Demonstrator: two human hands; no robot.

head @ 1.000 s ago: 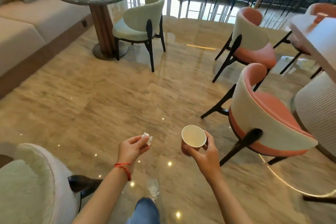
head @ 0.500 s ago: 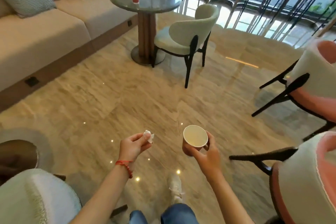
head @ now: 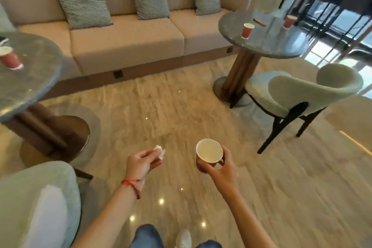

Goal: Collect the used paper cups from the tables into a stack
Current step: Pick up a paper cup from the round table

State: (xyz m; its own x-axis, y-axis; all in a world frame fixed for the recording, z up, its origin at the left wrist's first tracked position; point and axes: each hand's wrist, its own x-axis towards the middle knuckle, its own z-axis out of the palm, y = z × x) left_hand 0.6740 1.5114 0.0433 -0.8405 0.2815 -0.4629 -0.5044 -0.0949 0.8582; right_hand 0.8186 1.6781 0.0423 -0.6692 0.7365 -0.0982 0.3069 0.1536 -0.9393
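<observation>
My right hand grips a red paper cup with a white inside, held upright over the floor. My left hand pinches a small crumpled white tissue. Two red paper cups stand on the round grey table at the right. Another red cup stands on the round grey table at the left edge.
A beige sofa with striped cushions runs along the back. A pale green chair stands by the right table, another chair at the lower left. A brown stick-like item lies on the right table. Polished floor lies between.
The view has swung left: the sofa now fills the back, the left table with its cup has come into view, and the pink chairs are gone. Both hands keep their holds.
</observation>
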